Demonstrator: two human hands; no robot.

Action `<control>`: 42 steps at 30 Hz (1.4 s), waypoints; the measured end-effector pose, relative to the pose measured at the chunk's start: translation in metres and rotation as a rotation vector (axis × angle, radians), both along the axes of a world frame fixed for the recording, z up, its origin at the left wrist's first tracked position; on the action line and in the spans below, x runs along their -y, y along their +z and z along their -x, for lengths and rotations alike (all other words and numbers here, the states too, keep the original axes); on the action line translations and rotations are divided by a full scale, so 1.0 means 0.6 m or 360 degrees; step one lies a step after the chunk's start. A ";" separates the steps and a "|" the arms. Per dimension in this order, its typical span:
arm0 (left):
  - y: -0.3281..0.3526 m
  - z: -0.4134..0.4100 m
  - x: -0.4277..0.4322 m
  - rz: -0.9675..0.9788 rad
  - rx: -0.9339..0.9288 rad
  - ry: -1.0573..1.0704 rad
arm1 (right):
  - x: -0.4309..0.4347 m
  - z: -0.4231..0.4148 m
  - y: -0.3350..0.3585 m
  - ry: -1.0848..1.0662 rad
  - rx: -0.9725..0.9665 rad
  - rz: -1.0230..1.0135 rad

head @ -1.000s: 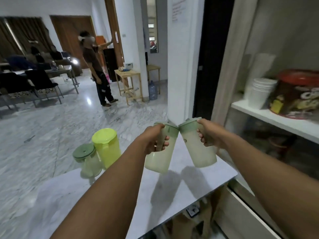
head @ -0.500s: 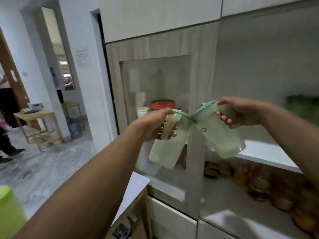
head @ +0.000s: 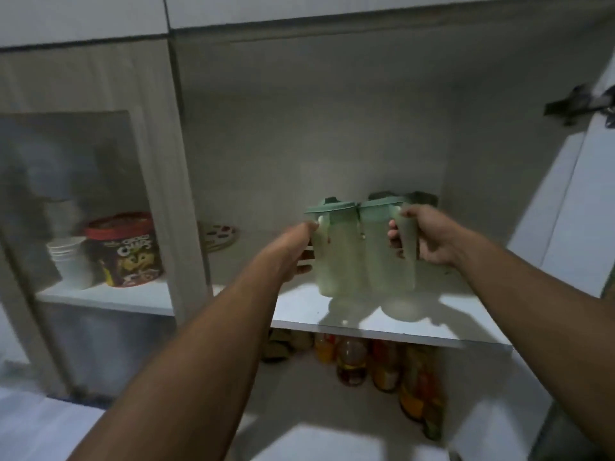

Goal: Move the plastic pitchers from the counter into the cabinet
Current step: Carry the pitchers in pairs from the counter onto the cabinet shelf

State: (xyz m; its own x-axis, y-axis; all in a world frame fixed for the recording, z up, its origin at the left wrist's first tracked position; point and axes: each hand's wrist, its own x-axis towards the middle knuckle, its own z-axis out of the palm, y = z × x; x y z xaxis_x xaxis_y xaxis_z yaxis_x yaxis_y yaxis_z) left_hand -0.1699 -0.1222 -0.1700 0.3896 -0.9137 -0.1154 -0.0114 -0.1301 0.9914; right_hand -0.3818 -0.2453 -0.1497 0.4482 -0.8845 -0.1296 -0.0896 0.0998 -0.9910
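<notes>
Two pale translucent plastic pitchers with green lids hang upright side by side over the white cabinet shelf (head: 332, 314). My left hand (head: 294, 251) grips the handle of the left pitcher (head: 336, 257). My right hand (head: 426, 237) holds the handle of the right pitcher (head: 382, 257). Their sides touch. Both bottoms sit just above the shelf or on it; I cannot tell which. Behind them, dark green lids (head: 416, 196) of other pitchers show at the back of the shelf.
A glass-fronted door post (head: 179, 201) stands left of the open bay; behind the glass are stacked white cups (head: 71, 261) and a red-lidded cereal tub (head: 128, 249). A patterned plate (head: 219, 236) lies at the shelf's back left. Bottles (head: 382, 364) fill the lower shelf. The open door (head: 572, 201) is at right.
My view has swung from the counter and room to face the open cabinet. Both hands have carried the two pitchers forward and brought them from tilted to upright over the shelf.
</notes>
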 end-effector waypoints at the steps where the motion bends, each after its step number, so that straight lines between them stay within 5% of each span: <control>1: -0.008 0.001 0.027 -0.0008 -0.0007 0.0022 | 0.022 -0.001 -0.015 -0.0031 -0.0010 -0.0003; 12: -0.073 -0.129 0.270 -0.0095 -0.0041 0.0076 | 0.214 -0.125 -0.092 0.0010 0.0032 -0.0145; 20: -0.069 -0.231 0.415 -0.0253 0.0297 0.0126 | 0.338 -0.250 -0.114 -0.0050 -0.0006 -0.0139; 24: -0.056 -0.237 0.466 -0.0333 0.0792 0.0144 | 0.384 -0.282 -0.110 -0.0120 -0.0035 -0.0144; 33: -0.064 -0.236 0.509 -0.0357 0.1177 0.0221 | 0.422 -0.285 -0.107 -0.0264 -0.0357 -0.0013; 42: -0.017 -0.172 0.384 -0.0206 0.1423 0.0150 | 0.297 -0.212 -0.060 -0.0241 -0.0556 0.0371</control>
